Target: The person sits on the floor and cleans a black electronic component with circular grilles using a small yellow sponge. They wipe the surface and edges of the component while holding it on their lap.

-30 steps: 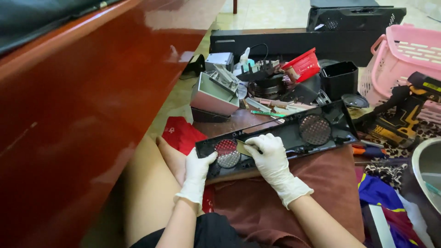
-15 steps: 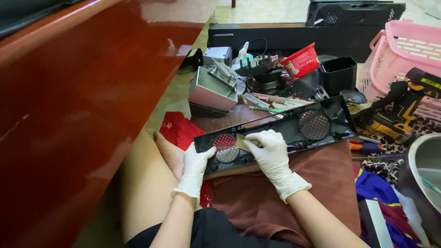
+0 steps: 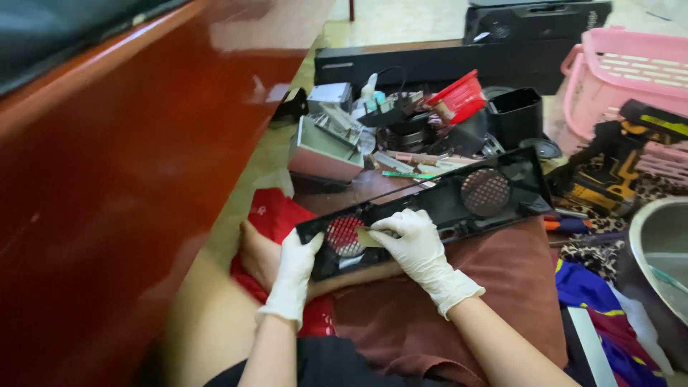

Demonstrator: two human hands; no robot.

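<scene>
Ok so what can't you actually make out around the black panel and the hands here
- Head view: the small tan piece under the right hand is mostly covered by its fingers, so its kind is unclear.
- The left hand hides the near end of the black panel.
- The metal bowl is cut off by the right edge.
- The tool pile behind is too cluttered to sort.
</scene>
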